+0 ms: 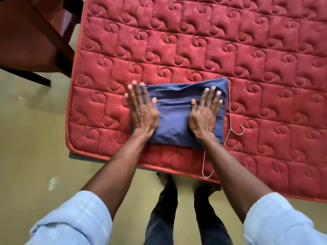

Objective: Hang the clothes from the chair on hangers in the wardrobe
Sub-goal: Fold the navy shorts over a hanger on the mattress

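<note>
Head view, looking down: a folded blue garment (174,112) lies near the front edge of a red quilted mattress (212,50). The left hand (142,107) and right hand (206,111) press flat on its two ends, fingers spread straight. A wire hanger (230,121) lies partly beneath its right side.

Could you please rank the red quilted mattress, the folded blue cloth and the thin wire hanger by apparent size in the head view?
1. Red quilted mattress, by far the largest.
2. Folded blue cloth.
3. Thin wire hanger, partly hidden beneath the cloth, so its full extent is unsure.
</note>
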